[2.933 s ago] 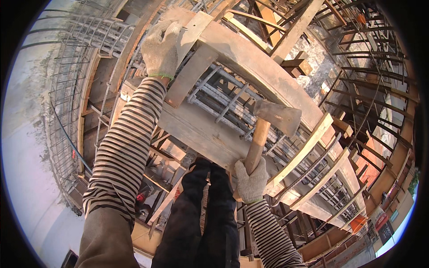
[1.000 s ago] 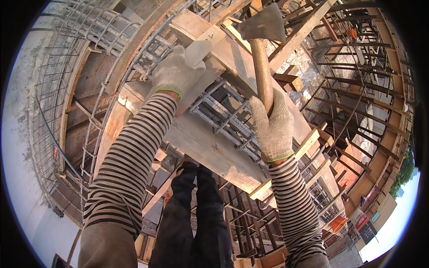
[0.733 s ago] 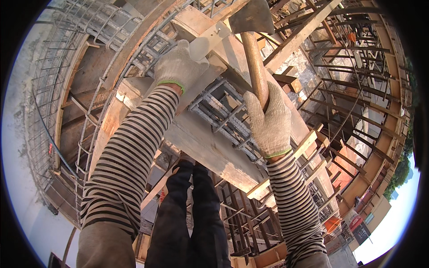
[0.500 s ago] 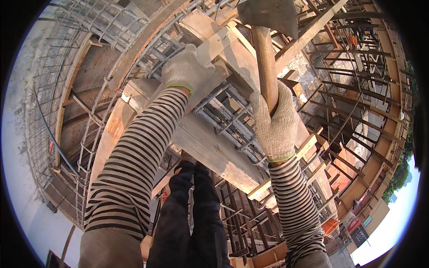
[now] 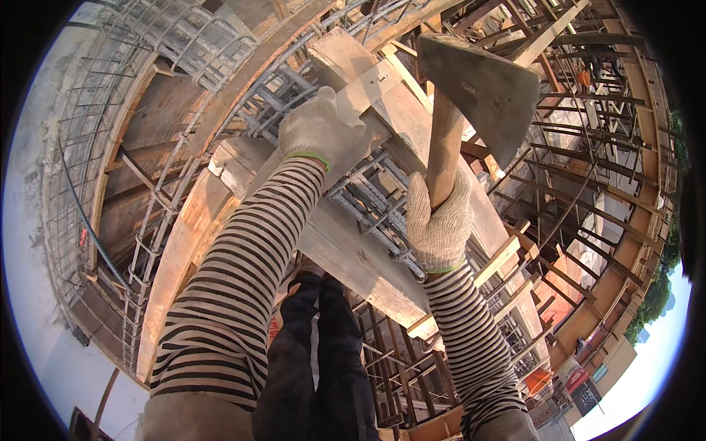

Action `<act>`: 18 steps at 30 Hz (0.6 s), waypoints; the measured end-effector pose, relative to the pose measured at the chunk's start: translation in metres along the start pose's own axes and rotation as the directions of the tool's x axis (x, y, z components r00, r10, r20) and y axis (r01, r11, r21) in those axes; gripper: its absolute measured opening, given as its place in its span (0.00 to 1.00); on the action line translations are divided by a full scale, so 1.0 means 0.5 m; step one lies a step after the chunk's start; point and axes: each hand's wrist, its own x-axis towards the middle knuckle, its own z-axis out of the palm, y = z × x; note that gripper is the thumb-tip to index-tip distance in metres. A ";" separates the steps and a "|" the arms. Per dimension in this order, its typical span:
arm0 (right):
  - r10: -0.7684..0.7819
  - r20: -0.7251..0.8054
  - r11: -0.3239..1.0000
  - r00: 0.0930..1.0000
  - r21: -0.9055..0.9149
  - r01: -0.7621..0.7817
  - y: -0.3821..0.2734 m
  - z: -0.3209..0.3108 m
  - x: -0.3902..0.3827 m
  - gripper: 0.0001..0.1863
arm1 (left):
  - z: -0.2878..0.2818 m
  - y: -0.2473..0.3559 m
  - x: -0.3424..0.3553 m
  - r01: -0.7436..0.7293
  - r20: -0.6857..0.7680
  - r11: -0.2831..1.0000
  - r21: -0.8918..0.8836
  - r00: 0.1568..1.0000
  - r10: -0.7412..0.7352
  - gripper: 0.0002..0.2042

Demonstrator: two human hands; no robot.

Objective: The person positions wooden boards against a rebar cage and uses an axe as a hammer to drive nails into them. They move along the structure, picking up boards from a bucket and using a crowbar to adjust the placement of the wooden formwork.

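Observation:
My left hand (image 5: 321, 129), in a pale knitted glove with a green cuff, is closed around a short flat wooden board (image 5: 363, 90). The board's upper end lies against a larger plank (image 5: 412, 117), and a small dark spot like a nail shows near that end. My right hand (image 5: 440, 226), gloved the same way, grips the wooden handle of a hatchet (image 5: 479, 95). The hatchet's broad dark metal head is raised up and to the right of the board, apart from it. The fingers of both hands are partly hidden.
Steel rebar (image 5: 368, 195) runs between the formwork planks under my hands. A thick wooden beam (image 5: 360, 257) crosses above my legs. Rebar mesh (image 5: 180, 44) lies at the upper left. On the right, beams and props (image 5: 581, 147) stand over a drop to lower levels.
My right hand has come lower and nearer, and the hatchet's head has swung down and to the right. My left hand keeps its hold on the board; the view has shifted slightly.

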 end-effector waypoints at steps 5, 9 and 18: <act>0.087 0.209 0.993 0.974 -0.101 -0.067 0.007 0.000 0.001 0.26 | 0.012 -0.008 0.006 0.011 -0.021 1.000 0.004 1.000 -0.011 0.30; 0.001 0.057 0.999 0.998 0.038 -0.003 -0.023 -0.044 -0.050 0.28 | -0.003 0.008 -0.004 -0.005 0.012 0.999 -0.039 1.000 0.005 0.30; 0.183 0.430 0.914 0.884 0.258 -0.314 -0.054 -0.142 0.204 0.20 | -0.011 0.009 -0.008 0.008 0.043 1.000 -0.017 0.999 -0.007 0.31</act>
